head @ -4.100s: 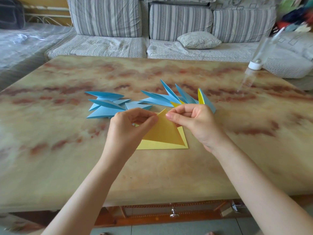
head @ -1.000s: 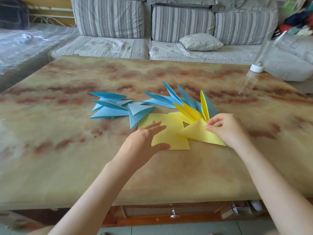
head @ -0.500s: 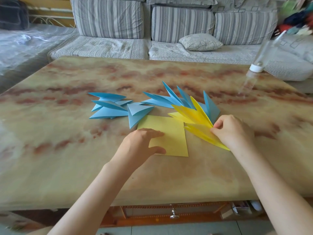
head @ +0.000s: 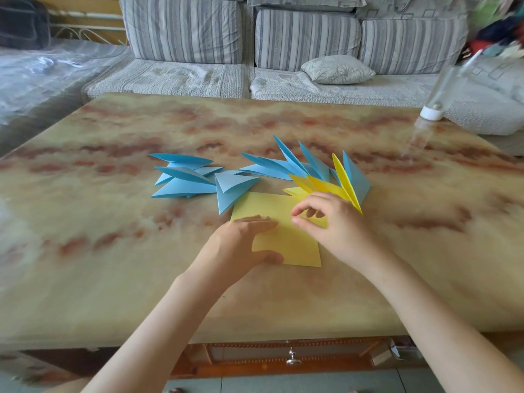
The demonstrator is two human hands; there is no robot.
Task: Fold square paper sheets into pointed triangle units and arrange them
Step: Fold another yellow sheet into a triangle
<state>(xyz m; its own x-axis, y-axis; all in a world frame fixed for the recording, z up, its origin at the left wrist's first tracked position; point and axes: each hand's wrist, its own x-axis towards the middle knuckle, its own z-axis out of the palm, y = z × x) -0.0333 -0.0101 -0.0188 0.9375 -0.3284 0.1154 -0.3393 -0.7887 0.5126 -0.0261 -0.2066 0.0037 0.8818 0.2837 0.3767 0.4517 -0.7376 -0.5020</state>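
A yellow square sheet (head: 295, 248) lies flat on the marbled table (head: 85, 251), roughly midway between the left and right edges and somewhat closer to the near edge than the far one. The left hand (head: 241, 248) rests on the sheet's left part, with its fingers straight and together, pressing down flat, and the thumb lying along the sheet's near edge. The right hand (head: 334, 228) hovers over the sheet's far right corner with its fingers curled; thumb and forefinger are drawn close together, but it cannot be told whether they actually pinch the paper.

Just beyond the right hand, toward the far edge, stands a fan of folded units. The yellow pointed units (head: 320, 185) are in front (one of them stands up nearly on edge), and the blue pointed units (head: 283, 165) spread out behind and to their left, points aimed at the far edge. A single blue unit (head: 229, 191) lies touching the sheet's far left corner, its point toward the near edge. Farther toward the left edge, a loose pile of blue units (head: 181, 180) lies flat, well apart from the hands.

Near the far right corner a clear bottle (head: 442, 89) stands tilted, white cap downward. Past the far edge is a striped sofa (head: 184, 29) with a small cushion (head: 337, 69) on its seat.
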